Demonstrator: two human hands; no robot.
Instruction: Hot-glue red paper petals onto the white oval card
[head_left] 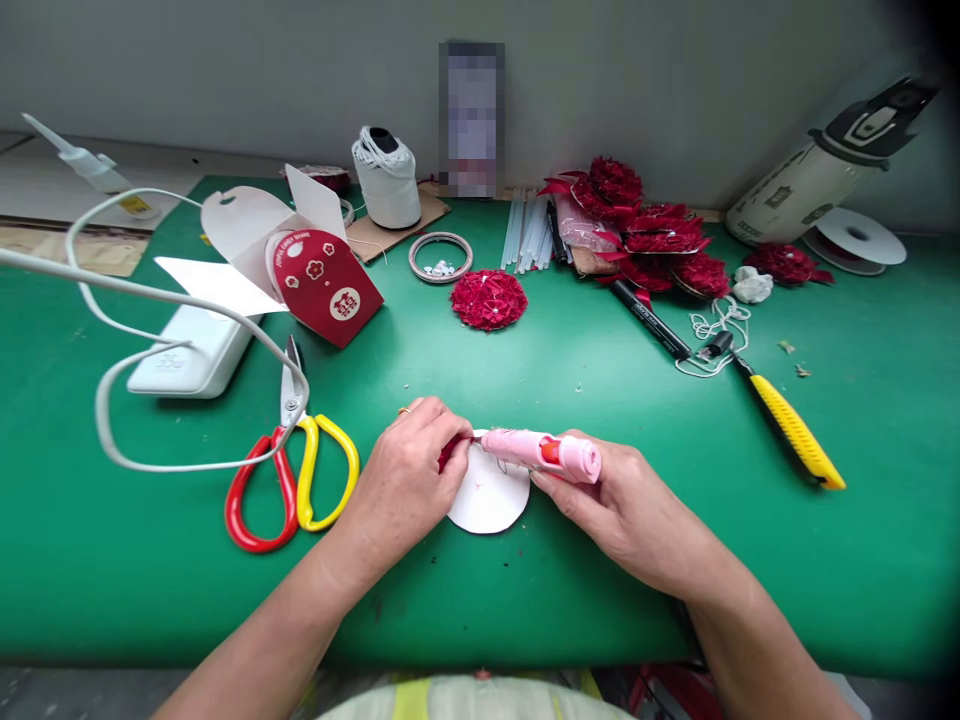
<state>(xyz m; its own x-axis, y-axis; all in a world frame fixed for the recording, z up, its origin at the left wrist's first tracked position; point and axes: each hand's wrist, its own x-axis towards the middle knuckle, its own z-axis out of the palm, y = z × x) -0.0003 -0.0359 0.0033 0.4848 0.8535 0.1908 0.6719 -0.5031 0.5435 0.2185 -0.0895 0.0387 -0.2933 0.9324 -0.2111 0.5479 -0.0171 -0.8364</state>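
While the left hand [420, 465] pinches a bit of red material [445, 459] between thumb and fingers, right at the far left edge of the white disc [491, 508], the right hand [622, 500] comes in from the disc's other side, fingers wrapped round a pink glue gun [517, 447]. And look at that nozzle: it's at the far edge of the disc, just beside the left fingertips! Whether it touches, I cannot tell. The disc itself lies flat on the green tabletop [480, 600], between the two hands.

Left of the disc, scissors [291, 404] with one red and one yellow handle, blades pointing away. Straight beyond the disc, a round red rosette [489, 300], and past that some clear glue sticks [529, 240]. Far left of the disc, a red box [319, 290] with its flaps up; well to its right, a yellow-handled knife [799, 430].
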